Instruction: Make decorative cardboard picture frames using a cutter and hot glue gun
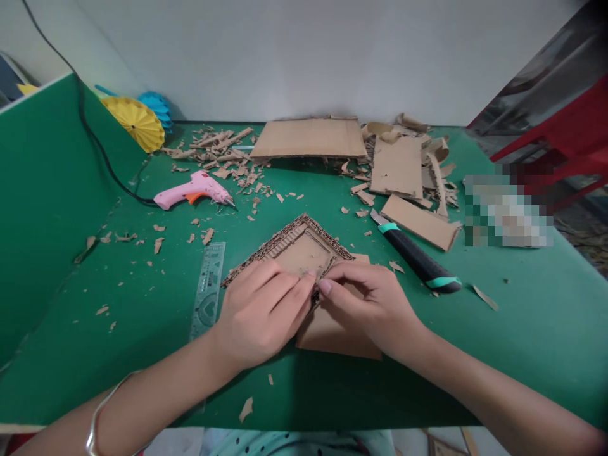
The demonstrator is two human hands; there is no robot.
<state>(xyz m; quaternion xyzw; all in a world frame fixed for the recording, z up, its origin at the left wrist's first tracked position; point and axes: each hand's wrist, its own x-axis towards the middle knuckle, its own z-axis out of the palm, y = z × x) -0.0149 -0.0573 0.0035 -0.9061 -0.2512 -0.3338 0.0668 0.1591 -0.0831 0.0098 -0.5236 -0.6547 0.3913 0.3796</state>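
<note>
Forearms (pixel 185 375) cut off, L hand (pixel 263 310) & R hand (pixel 375 294) pinch cardbd frame (pixel 304 248), part hidden.

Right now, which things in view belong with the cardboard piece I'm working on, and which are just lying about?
Seem to belong:
- Edged cardboard piece, under both hands
- Plain sheet beside it, perhaps
- Glue gun, utility knife, clear ruler: likely tools

Probably just lying about:
- Cardboard scraps
- Yellow paper fan
- Blue paper fan
</note>
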